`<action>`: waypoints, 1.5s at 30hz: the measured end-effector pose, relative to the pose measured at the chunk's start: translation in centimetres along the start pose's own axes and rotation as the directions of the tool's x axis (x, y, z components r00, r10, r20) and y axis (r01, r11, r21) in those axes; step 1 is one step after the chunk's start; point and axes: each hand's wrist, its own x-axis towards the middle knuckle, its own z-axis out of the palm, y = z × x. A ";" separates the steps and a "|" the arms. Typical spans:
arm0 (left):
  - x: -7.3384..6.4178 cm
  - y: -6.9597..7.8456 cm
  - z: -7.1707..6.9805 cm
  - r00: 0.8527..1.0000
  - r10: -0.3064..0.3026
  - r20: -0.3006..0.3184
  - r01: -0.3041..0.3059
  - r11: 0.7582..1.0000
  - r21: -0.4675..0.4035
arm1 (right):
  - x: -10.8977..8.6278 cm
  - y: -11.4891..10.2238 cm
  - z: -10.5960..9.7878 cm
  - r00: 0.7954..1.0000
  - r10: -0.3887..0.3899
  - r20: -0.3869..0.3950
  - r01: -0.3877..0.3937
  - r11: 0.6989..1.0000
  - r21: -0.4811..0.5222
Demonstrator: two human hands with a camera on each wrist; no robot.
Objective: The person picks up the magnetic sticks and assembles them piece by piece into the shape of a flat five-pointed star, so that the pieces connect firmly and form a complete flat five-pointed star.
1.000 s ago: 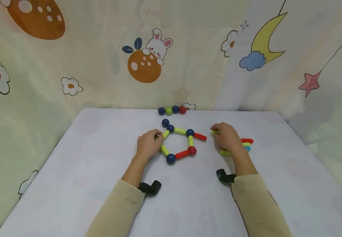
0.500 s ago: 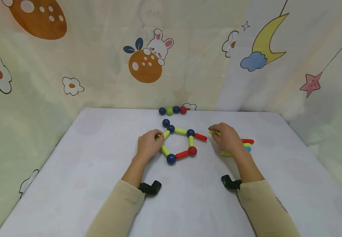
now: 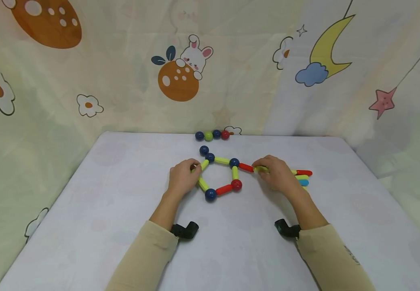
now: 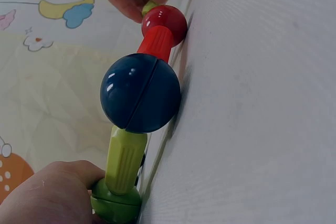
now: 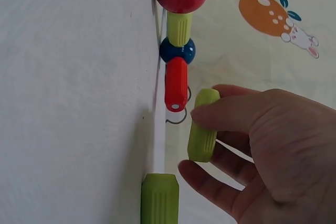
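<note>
A ring of magnetic rods and balls lies on the table, with lime rods, a red rod, blue balls and a red ball. My left hand grips its left corner, at a green ball that shows in the left wrist view. Another red rod sticks out rightward from the ring's back right blue ball. Between thumb and fingers my right hand pinches a lime rod, held close to the red rod's free end; the right wrist view shows a gap between them.
Loose rods, including a red one and a blue one, lie partly hidden beyond my right hand. One blue ball touches the ring's back corner. Several balls stand in a row along the table's back edge, before a printed curtain.
My right hand has come left and slightly nearer with the lime rod, from beside the loose rods to the protruding red rod's end. My left hand stays in place on the ring.
</note>
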 end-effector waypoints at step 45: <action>0.1 -0.1 0.2 1.000 -0.010 0.003 0.010 1.000 0.011 | -0.8 -1.1 1.7 0.983 -0.108 0.149 0.089 0.987 0.131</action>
